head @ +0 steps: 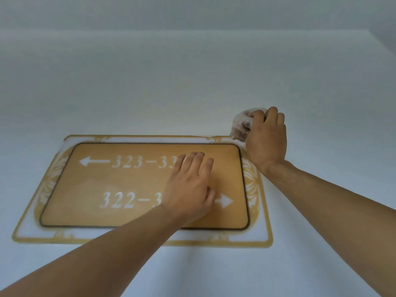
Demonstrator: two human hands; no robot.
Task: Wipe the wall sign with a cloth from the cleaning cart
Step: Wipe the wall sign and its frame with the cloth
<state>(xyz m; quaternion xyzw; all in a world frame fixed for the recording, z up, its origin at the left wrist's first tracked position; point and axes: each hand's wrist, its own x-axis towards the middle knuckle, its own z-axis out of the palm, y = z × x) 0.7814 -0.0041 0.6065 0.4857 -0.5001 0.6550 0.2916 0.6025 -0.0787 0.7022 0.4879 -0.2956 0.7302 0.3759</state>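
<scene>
Wiping is under way: the right hand (265,138) grips a bunched cloth (242,123) against the upper-right corner of the wall sign (132,185), lower centre of the frame. The left hand (188,187) rests flat, fingers extended, on its face. Most of the sign likely remains.

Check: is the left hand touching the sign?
Touching. Head view shows the left hand lying flat on the sign, fingers spread over the printed numbers, no gap visible.

Both bare forearms reach forward. The left hand (189,185) lies flat with fingers straight and slightly spread, palm pressed down. The right hand (266,137) is raised higher, its fingers curled in a grip.
</scene>
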